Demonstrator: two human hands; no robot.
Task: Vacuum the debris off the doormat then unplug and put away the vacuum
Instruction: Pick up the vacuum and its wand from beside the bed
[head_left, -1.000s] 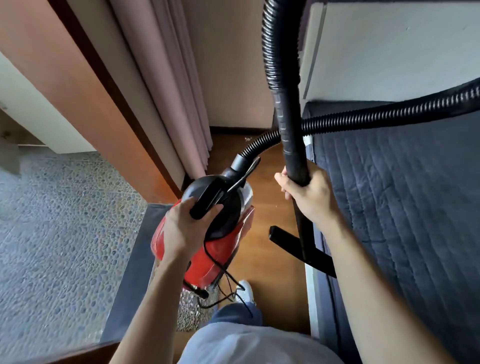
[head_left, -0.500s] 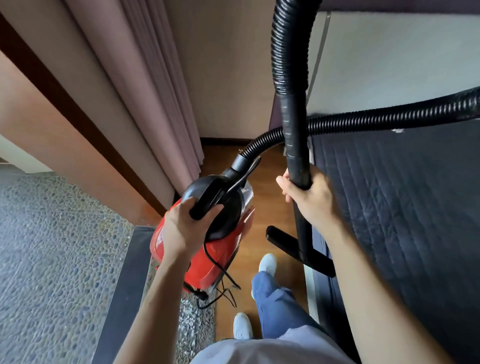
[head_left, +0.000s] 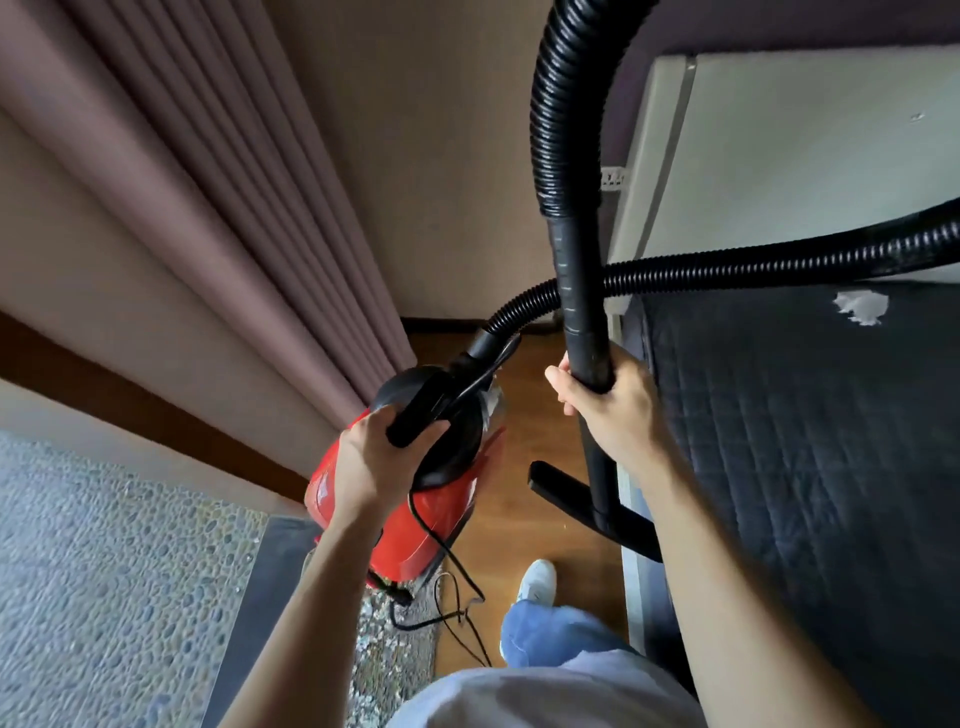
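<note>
Head view: left hand (head_left: 371, 462) is curling fingers round the black handle (head_left: 415, 421) of the red canister vacuum (head_left: 436, 519), hanging below them over the speckled doormat (head_left: 384, 654), right hand (head_left: 610, 415) is wrapping fingers round the black rigid wand (head_left: 576, 270), likely so nothing drags.

Hose (head_left: 566, 104) leaves frame twice, at the top edge and the right edge; the joining stretch is out of view. My left hand (head_left: 374, 462) covers the near end of the handle of the vacuum (head_left: 452, 499); my left forearm (head_left: 332, 571) hides its near-left flank. Wand (head_left: 582, 291) is covered where my right hand (head_left: 613, 410) grips it. Right end of the floor nozzle (head_left: 561, 488) sits behind my right forearm (head_left: 701, 519). Cord (head_left: 452, 587) disappears by my trouser leg (head_left: 540, 629). Doormat (head_left: 384, 639) — mostly covered. White scrap (head_left: 860, 306) on the quilt (head_left: 805, 441) — unidentifiable.
</note>
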